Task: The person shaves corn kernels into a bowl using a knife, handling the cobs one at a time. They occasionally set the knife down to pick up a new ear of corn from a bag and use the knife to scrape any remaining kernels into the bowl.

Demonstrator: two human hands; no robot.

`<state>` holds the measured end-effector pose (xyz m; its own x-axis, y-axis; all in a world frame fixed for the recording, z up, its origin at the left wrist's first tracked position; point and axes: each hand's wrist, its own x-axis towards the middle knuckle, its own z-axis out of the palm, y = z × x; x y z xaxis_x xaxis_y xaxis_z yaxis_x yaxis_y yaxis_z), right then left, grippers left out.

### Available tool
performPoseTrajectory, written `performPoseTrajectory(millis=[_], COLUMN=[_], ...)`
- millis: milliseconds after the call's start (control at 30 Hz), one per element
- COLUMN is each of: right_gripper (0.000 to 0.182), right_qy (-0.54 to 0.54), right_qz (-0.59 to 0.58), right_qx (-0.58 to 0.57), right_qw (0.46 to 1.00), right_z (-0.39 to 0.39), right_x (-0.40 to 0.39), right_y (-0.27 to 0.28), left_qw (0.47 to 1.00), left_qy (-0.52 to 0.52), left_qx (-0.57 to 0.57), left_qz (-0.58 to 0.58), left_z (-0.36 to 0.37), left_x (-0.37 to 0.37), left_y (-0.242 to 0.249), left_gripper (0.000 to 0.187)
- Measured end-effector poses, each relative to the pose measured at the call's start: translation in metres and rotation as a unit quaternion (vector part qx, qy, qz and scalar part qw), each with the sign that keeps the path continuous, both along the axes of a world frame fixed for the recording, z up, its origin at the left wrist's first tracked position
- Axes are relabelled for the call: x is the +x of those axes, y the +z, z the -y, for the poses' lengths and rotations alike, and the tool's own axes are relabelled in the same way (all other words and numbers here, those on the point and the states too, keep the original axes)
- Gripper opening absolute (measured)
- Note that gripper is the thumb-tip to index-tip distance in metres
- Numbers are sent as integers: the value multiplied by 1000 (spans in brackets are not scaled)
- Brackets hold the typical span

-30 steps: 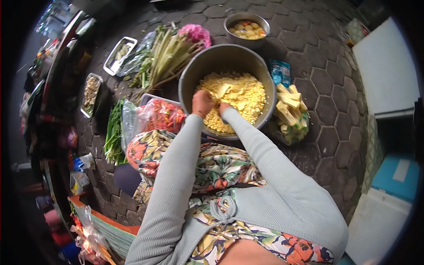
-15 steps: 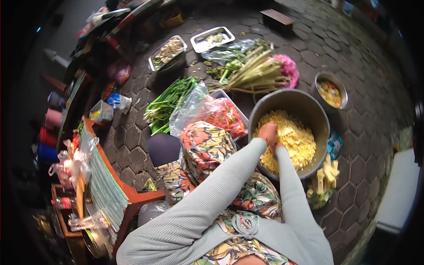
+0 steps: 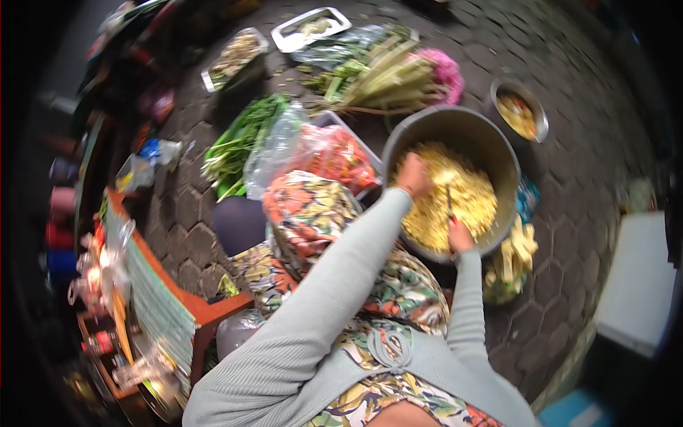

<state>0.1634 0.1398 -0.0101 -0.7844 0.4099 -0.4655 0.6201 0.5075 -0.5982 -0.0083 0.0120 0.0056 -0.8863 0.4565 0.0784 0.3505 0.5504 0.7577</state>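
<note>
A large grey pot (image 3: pixel 393 142) stands in front of me, partly filled with small yellow bits (image 3: pixel 466 167), with larger pale yellow chunks among them. My right hand (image 3: pixel 461 235) is closed round a knife (image 3: pixel 449 201) at the near side of the pot; the blade points away from me over the yellow bits. Inside the pot's left part, my left hand (image 3: pixel 415 175) has its fingers curled over the yellow bits, close to a pale chunk (image 3: pixel 447 176). What those fingers hold, I cannot tell. Both sleeves cross the near rim.
Long pale yellow pieces (image 3: pixel 518 252) lie right of the pot. A bowl of cut vegetables (image 3: pixel 518 114) stands beyond it. Left of the pot are a tub of red chillies (image 3: pixel 341 160) and green onions (image 3: pixel 238 146). Stalks (image 3: pixel 398 78) lie behind; a wooden bench (image 3: pixel 160 263) stands left.
My hands have moved apart: the right has drawn back toward the near rim, and its knife now shows. The whole view has shifted, so the pot sits further left and higher.
</note>
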Motion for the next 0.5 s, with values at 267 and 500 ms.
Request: performPoseTrajectory(millis=[267, 500], right_gripper=[27, 26], right_qy=[10, -2], right_qz=[-80, -102], right_qx=[71, 72], right_qw=[994, 992], right_z=[24, 47], right_x=[-18, -39], right_y=[15, 38], left_qw=[998, 992], left_qy=[41, -112], left_qx=[-53, -12], left_qz=[1, -51], left_z=[14, 7], left_x=[-7, -10], left_y=[9, 13], left_gripper=[33, 27])
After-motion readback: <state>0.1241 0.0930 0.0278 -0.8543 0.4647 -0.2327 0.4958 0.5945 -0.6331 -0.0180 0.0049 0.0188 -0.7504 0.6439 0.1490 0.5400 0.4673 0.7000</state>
